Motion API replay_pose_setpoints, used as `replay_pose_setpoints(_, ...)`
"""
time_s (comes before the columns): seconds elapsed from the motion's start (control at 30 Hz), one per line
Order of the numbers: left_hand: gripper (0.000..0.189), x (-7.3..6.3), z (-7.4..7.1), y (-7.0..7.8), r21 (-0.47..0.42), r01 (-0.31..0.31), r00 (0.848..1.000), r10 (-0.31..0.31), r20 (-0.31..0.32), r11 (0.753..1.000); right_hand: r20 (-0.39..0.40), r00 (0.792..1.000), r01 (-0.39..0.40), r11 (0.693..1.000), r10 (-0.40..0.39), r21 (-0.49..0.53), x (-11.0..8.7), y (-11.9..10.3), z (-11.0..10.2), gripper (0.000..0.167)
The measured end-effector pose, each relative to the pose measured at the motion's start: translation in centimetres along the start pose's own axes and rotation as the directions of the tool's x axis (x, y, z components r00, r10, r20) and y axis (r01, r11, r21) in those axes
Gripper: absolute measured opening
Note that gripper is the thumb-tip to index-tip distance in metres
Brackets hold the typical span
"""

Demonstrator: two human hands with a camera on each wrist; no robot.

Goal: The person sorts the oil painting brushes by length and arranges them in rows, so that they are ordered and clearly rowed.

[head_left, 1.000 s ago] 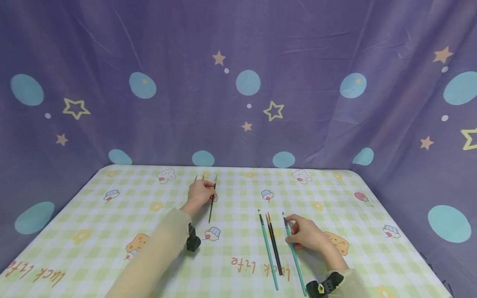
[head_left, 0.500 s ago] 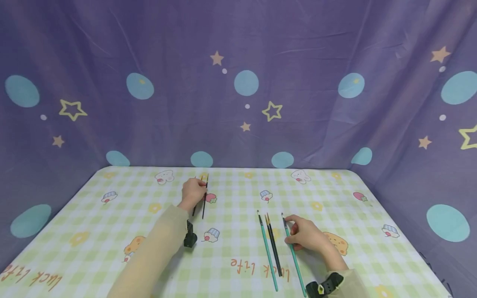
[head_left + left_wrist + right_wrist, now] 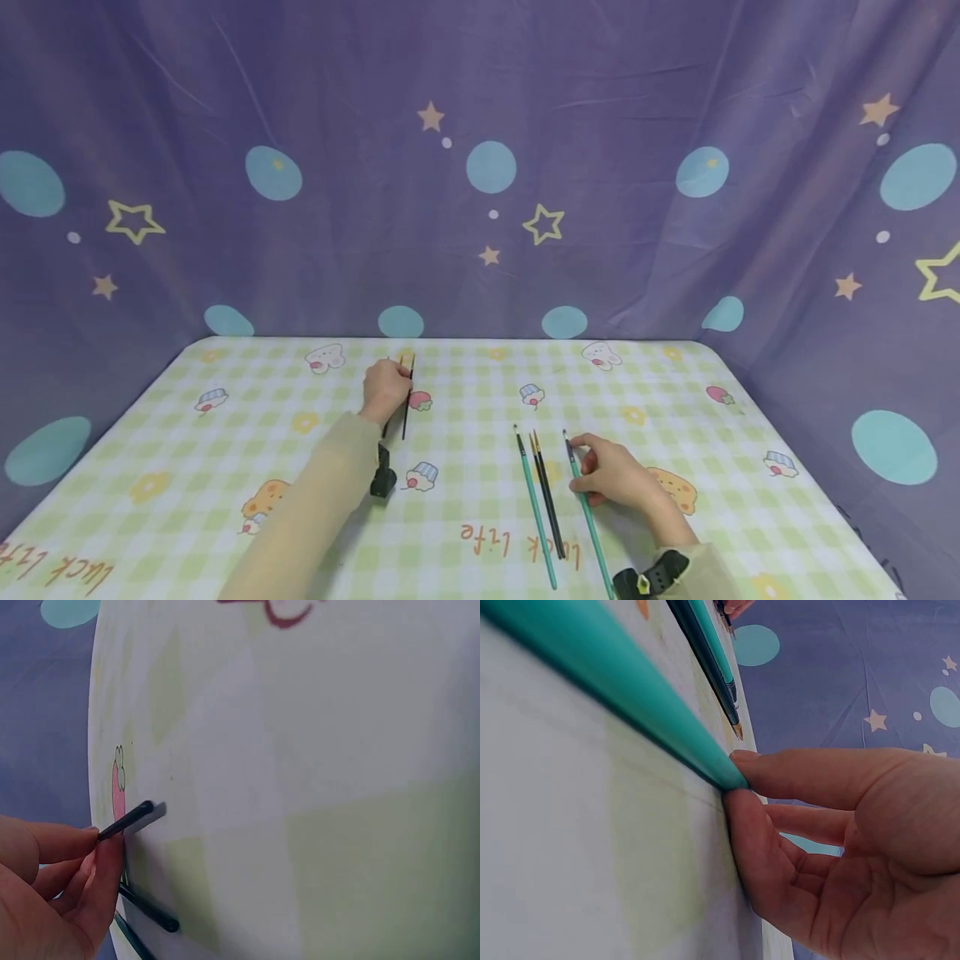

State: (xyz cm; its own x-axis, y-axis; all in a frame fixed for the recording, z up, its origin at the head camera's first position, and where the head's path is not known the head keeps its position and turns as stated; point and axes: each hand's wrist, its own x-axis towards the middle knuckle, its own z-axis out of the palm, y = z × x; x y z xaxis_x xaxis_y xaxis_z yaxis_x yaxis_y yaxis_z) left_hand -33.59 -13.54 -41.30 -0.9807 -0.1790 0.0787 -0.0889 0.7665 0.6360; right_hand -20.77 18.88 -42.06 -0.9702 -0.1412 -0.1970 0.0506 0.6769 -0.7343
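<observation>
My left hand [image 3: 386, 388] is at the far left-centre of the table, pinching a thin black paintbrush [image 3: 407, 417] between thumb and finger. In the left wrist view, that brush's handle end [image 3: 131, 817] stands a little above the cloth. Dark handles of other brushes, such as this dark paintbrush [image 3: 150, 909], lie beside it, partly hidden by the hand. Nearer and to the right, my right hand [image 3: 611, 471] pinches a teal paintbrush [image 3: 592, 529] near its ferrule. Left of it lie black paintbrushes [image 3: 548, 500] close together and another teal paintbrush [image 3: 536, 508], roughly parallel.
A green-checked tablecloth [image 3: 300, 383] with printed cartoons covers the table. Behind the far edge hangs a purple curtain [image 3: 360, 250] with stars and dots, which also flanks the sides. A dark strapped device [image 3: 652, 575] sits on my right wrist.
My left hand has carried the black paintbrush leftward, bringing it close beside the other dark brushes there. My right hand keeps its pinch on the teal paintbrush. The head view has turned slightly.
</observation>
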Motion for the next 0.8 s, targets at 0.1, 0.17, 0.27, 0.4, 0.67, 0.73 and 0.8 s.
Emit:
replay_pose_setpoints(0.1, 0.021, 0.08, 0.03, -0.03, 0.008, 0.003, 1.000, -0.003, -0.008, 1.000, 0.000, 1.000, 0.005, 1.000, -0.005, -0.006, 0.04, 0.01, 0.06, 0.058)
replay_pose_setpoints(0.17, 0.020, 0.12, 0.07, -0.05, 0.013, 0.006, 1.000, -0.006, -0.010, 1.000, -0.002, 1.000, 0.002, 1.000, -0.002, -0.011, 0.06, -0.01, 0.07, 0.058)
replay_pose_setpoints(0.27, 0.020, 0.18, 0.28, -0.02, 0.018, 0.004, 1.000, -0.004, -0.017, 1.000, -0.006, 1.000, 0.000, 1.000, 0.000, -0.017, 0.13, 0.04, 0.06, 0.058)
replay_pose_setpoints(0.4, 0.018, 0.11, 0.46, 0.18, 0.020, 0.020, 1.000, -0.019, -0.020, 1.000, -0.005, 1.000, -0.007, 1.000, 0.007, -0.022, 0.18, 0.10, 0.09, 0.059)
replay_pose_setpoints(0.67, 0.017, -0.13, 0.61, 0.45, -0.001, 0.049, 0.998, -0.049, -0.030, 0.999, -0.011, 1.000, -0.010, 0.999, 0.010, -0.030, 0.13, -0.10, 0.05, 0.059)
replay_pose_setpoints(0.73, 0.018, -0.09, 0.70, 0.33, 0.010, 0.042, 0.998, -0.041, -0.043, 0.999, -0.012, 1.000, -0.008, 0.999, 0.008, -0.032, 0.08, -0.15, 0.04, 0.058)
replay_pose_setpoints(0.8, 0.017, -0.01, 0.81, 0.25, 0.021, 0.039, 0.998, -0.038, -0.054, 0.999, -0.015, 1.000, -0.008, 0.999, 0.008, -0.031, 0.06, -0.17, 0.04, 0.058)
